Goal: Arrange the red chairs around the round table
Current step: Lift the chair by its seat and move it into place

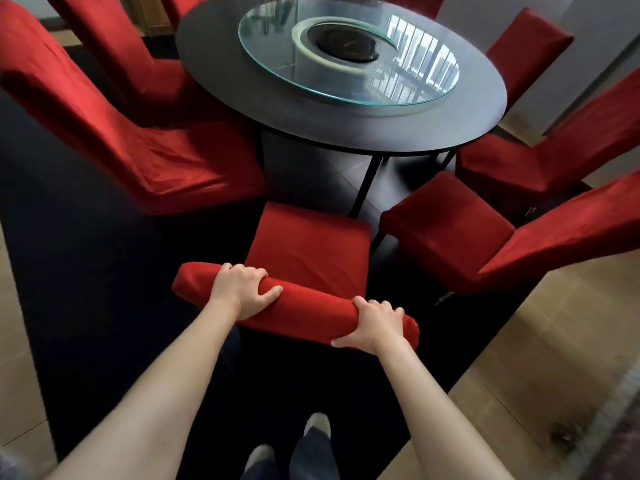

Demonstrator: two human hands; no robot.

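Note:
A red-covered chair [308,251] stands right in front of me, its seat pointing at the dark round table [214,74]. My left hand [242,289] grips the top of its backrest near the left end. My right hand [372,325] grips the same top edge near the right end. The seat's front edge lies short of the table's rim, beside a black table leg [367,183]. Several other red chairs ring the table: two on the left [145,161] and three on the right [460,237].
A glass turntable [408,88] sits on the table top. A dark rug [86,271] lies under table and chairs, with wooden floor [554,341] to the right and lower left. My feet [287,448] stand on the rug behind the chair.

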